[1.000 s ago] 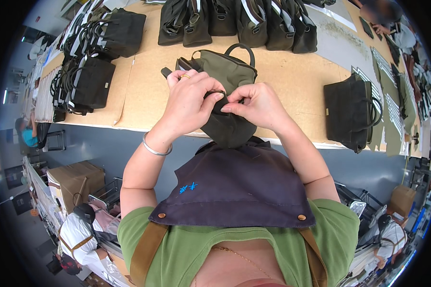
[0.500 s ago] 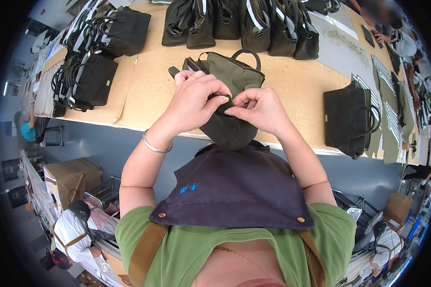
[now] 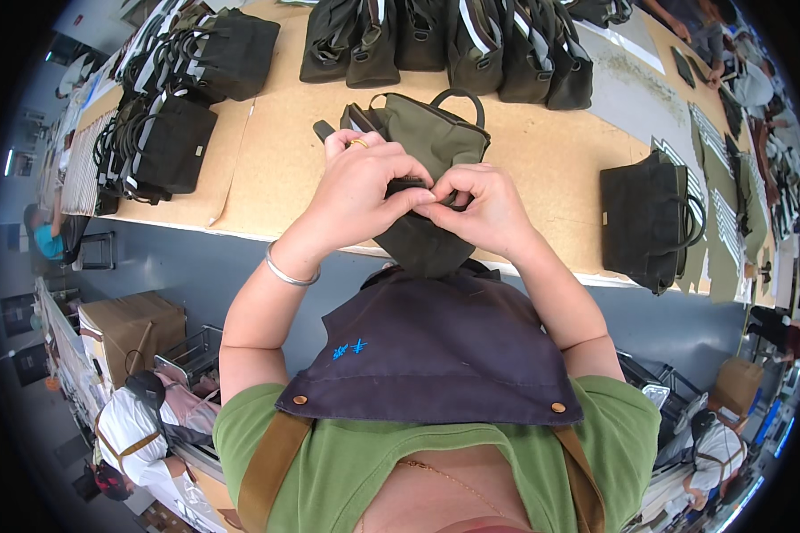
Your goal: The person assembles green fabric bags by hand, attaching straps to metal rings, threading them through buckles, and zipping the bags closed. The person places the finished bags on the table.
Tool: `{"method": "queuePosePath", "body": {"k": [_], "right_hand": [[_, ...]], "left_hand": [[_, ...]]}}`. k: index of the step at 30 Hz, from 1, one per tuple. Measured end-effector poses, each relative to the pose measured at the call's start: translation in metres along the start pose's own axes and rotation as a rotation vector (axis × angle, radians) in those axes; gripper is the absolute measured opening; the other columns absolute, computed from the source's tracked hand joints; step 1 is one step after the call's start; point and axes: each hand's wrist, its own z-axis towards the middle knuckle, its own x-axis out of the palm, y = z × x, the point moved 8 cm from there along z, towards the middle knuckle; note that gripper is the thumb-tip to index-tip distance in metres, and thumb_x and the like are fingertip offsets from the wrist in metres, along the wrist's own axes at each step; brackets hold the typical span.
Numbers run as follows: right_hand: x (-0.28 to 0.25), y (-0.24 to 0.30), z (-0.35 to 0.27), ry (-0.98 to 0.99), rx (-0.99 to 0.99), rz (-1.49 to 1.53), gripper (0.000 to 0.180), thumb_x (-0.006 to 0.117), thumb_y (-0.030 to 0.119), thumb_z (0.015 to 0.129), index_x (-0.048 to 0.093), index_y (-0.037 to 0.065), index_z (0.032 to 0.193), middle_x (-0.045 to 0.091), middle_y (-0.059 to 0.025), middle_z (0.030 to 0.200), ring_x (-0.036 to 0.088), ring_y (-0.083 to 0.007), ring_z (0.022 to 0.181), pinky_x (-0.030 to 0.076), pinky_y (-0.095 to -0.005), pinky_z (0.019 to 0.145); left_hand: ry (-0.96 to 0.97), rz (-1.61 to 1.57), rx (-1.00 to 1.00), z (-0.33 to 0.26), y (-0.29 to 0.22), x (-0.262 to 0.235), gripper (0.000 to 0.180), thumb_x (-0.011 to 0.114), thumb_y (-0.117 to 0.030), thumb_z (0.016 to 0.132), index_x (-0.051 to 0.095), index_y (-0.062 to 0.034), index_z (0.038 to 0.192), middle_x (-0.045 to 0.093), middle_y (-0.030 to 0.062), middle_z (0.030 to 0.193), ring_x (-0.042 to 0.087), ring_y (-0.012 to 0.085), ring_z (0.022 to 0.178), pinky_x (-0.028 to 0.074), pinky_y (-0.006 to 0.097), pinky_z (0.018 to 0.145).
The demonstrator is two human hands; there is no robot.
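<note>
Okay, bag [image 3: 431, 133] is under and between both hands, olive on the far part, dark on the part nearest the person. Left hand [image 3: 364, 182] has thumb and fingers pinched on its dark edge [image 3: 406, 185]; right hand [image 3: 484, 204] pinches just beside it, thumb tips meeting or nearly so. Handle [image 3: 460, 95] loops up beyond the right hand; a strap end [image 3: 324, 131] pokes out left of the left hand. Ring [image 3: 358, 142] on the left hand, bracelet [image 3: 286, 271] on that wrist. Near end of the bag reaches past the surface [image 3: 280, 160] edge toward the apron [image 3: 444, 346], below the hands; can't tell if they touch. Well right of the right hand: black bag [image 3: 644, 218], upright handles to its right side, olive panels [image 3: 720, 169] past it. Well left of the left hand: dark bags [image 3: 176, 142], clustered. Beyond both hands: row of bags [image 3: 422, 44].
</note>
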Motion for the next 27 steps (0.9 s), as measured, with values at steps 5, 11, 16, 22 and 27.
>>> {"method": "queuePosePath", "body": {"k": [5,11,16,22,27], "right_hand": [[-0.024,0.023,0.010,-0.024,-0.372,-0.177,0.035,0.087,0.025,0.061,0.070,0.007,0.085,0.065,-0.0035,0.081,0.063,-0.0221,0.072,0.050,-0.0351,0.066],[-0.025,0.003,0.014,0.436,-0.004,-0.515,0.040,0.086,0.025,0.058,0.070,0.007,0.090,0.068,-0.0079,0.084,0.065,-0.0292,0.084,0.050,-0.0399,0.071],[-0.025,0.027,0.009,0.396,-0.052,-0.483,0.027,0.083,0.016,0.064,0.069,0.006,0.085,0.068,-0.0099,0.079,0.065,-0.0308,0.079,0.050,-0.0419,0.068],[-0.022,0.009,0.015,0.532,-0.015,-0.324,0.018,0.077,0.014,0.072,0.070,0.005,0.084,0.067,-0.0113,0.073,0.066,-0.0259,0.070,0.050,-0.0366,0.064],[-0.033,-0.009,0.015,0.639,0.088,-0.176,0.014,0.071,0.014,0.081,0.070,0.003,0.089,0.066,-0.0073,0.072,0.062,-0.0150,0.064,0.048,-0.0303,0.060]], "left_hand": [[-0.031,0.054,0.010,-0.003,0.004,0.005,0.008,0.076,-0.019,0.077,0.070,-0.0144,0.080,0.052,-0.0003,0.072,0.048,0.0185,0.075,0.026,0.036,0.089],[-0.002,0.016,0.111,-0.003,-0.004,-0.017,0.011,0.079,-0.017,0.072,0.070,-0.0153,0.077,0.048,-0.0025,0.072,0.046,0.0161,0.079,0.025,0.036,0.088],[0.054,0.038,0.017,-0.016,0.024,-0.023,0.013,0.081,-0.018,0.069,0.069,-0.0165,0.074,0.049,-0.0044,0.075,0.046,0.0147,0.082,0.024,0.035,0.087],[0.004,0.168,0.176,-0.002,-0.012,0.003,0.027,0.078,-0.021,0.074,0.060,-0.0176,0.093,0.065,-0.0056,0.088,0.058,0.0149,0.100,0.023,0.049,0.105],[0.096,0.135,0.224,0.008,-0.015,0.020,0.021,0.076,-0.016,0.075,0.061,-0.0180,0.089,0.064,-0.0062,0.074,0.058,0.0162,0.090,0.026,0.048,0.102]]}}
